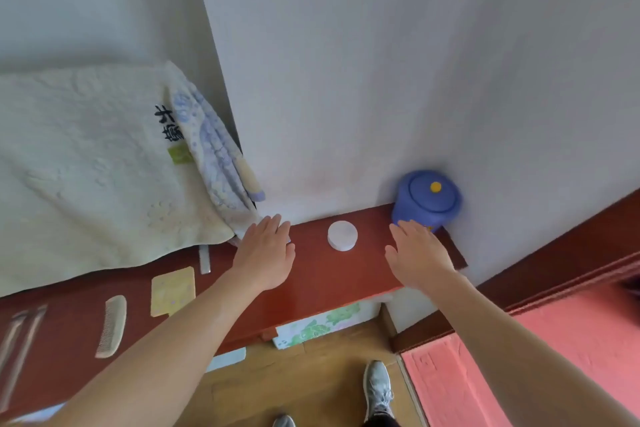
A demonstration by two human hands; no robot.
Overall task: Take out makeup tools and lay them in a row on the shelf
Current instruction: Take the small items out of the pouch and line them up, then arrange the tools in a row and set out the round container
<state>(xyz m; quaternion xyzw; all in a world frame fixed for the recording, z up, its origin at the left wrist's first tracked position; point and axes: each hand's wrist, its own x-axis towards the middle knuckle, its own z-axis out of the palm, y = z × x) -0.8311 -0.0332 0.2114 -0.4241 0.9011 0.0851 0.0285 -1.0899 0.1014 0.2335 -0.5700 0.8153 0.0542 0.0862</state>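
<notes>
A dark red shelf (322, 274) runs along the white wall. On it lie a cream comb (111, 326), a yellow flat pad (173, 291), a thin pale stick (204, 259) and a round white jar (342, 235). A blue lidded pot (427, 199) with a yellow knob stands at the shelf's right end. My left hand (265, 251) hovers flat over the shelf left of the jar, fingers apart, empty. My right hand (417, 255) is spread flat just in front of the blue pot, its fingertips at the pot's base; contact is unclear.
A cream towel (86, 166) and a blue-patterned cloth (211, 149) drape over the shelf's left part. Metal tongs (19, 347) lie at the far left. Below are a wooden floor, my grey shoe (378, 388), a floral box (322, 324) and a pink mat (554, 350).
</notes>
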